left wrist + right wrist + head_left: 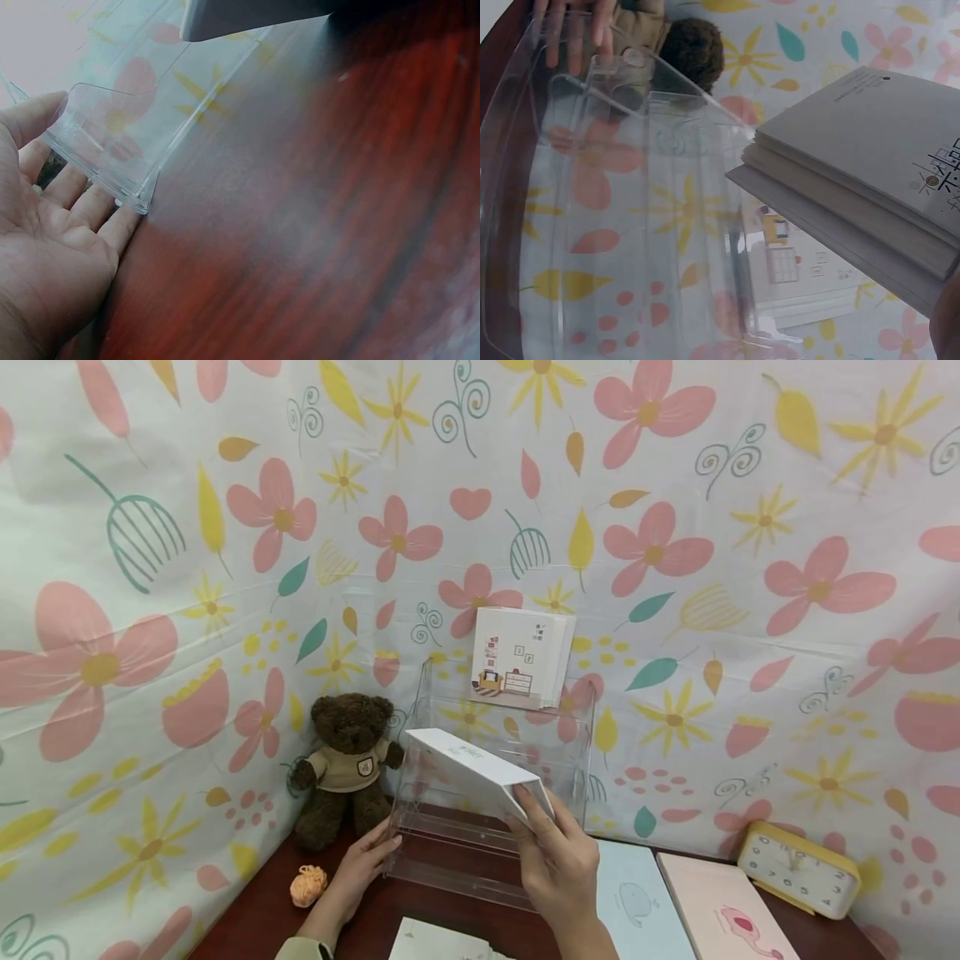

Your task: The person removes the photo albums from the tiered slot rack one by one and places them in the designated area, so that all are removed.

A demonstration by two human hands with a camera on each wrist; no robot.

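Observation:
A clear plastic tiered rack (480, 881) stands on the dark red table against the floral cloth. My left hand (356, 870) holds its lower left corner, the thumb on one face of the side panel and the fingers behind. My right hand (558, 864) grips one end of a thick white stack of booklets (480, 764), tilted in front of the rack's middle. Layered edges of this stack (855, 195) show in the right wrist view. On the rack's top tier leans a set of white booklets (513, 656) with a drawn room on the front.
A brown teddy bear (348, 768) sits left of the rack, with an orange yarn ball (308, 886) nearby. More white booklets (438, 942) lie at the front. To the right are a blue whale-printed box (637, 893), a pink elephant-printed one (723, 902) and a yellow clock (801, 870).

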